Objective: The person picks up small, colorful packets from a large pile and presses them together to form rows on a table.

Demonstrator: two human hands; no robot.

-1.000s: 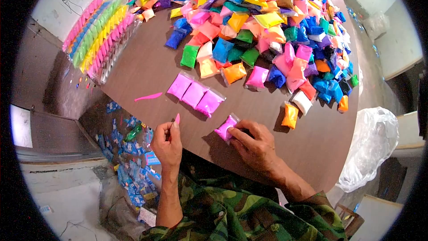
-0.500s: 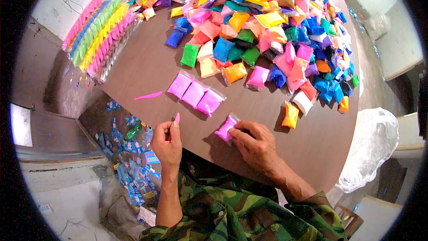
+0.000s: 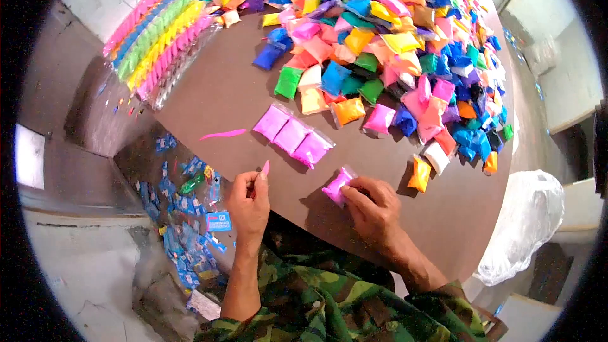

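My left hand (image 3: 251, 197) is closed at the table's near edge, pinching a small pink pointed piece (image 3: 266, 168) that sticks up from the fingertips. The fingers of my right hand (image 3: 375, 206) are closed on a small magenta packet (image 3: 337, 187) just over the tabletop. Beyond both hands, a strip of three joined pink-purple packets (image 3: 291, 135) lies flat. To its left rests a thin pink strip (image 3: 223, 134) on the brown table (image 3: 221, 88).
A large heap of colourful packets (image 3: 380, 44) covers the table's far side. Rows of coloured packets in clear plastic (image 3: 158, 41) stand at the far left. Blue wrappers (image 3: 183, 247) lie below left. A clear plastic bag (image 3: 522, 228) is at the right.
The whole view has shifted, so the table's contents appear a little further right and mostly lower. Both hands keep their hold, with little movement relative to the table.
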